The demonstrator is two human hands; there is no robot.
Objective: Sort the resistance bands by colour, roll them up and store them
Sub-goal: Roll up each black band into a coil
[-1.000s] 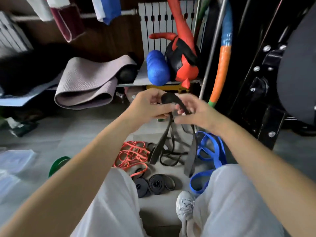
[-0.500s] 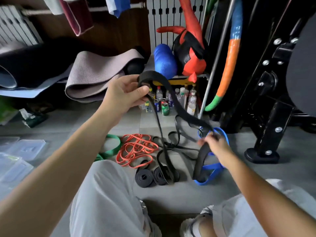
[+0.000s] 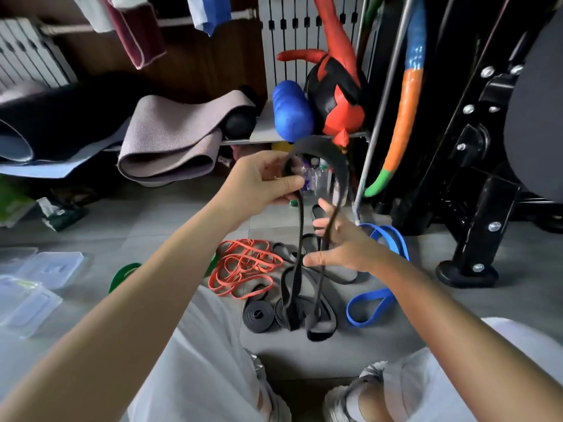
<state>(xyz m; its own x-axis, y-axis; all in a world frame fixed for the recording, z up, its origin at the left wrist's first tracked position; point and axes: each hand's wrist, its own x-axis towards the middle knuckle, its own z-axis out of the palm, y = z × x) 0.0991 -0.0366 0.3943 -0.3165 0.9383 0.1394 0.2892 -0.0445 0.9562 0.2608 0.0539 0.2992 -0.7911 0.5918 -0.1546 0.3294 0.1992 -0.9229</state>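
- 2 black rolls (image 3: 258,315) done, near
- left hand (image 3: 259,181) pinches black band (image 3: 323,150); right hand (image 3: 341,245) fingers wide, touching its strands
- orange bands (image 3: 243,266), blue band (image 3: 384,239), green band (image 3: 122,274) unrolled

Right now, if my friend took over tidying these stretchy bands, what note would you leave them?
Left hand grips the top of a long black band; right hand is open, a strand crossing its fingers.
Floor: rolled black bands, loose black bands, orange bands, blue bands, a green band.
Done: some black ones rolled, colours roughly grouped.
Left: roll the held band and the rest, store everything.
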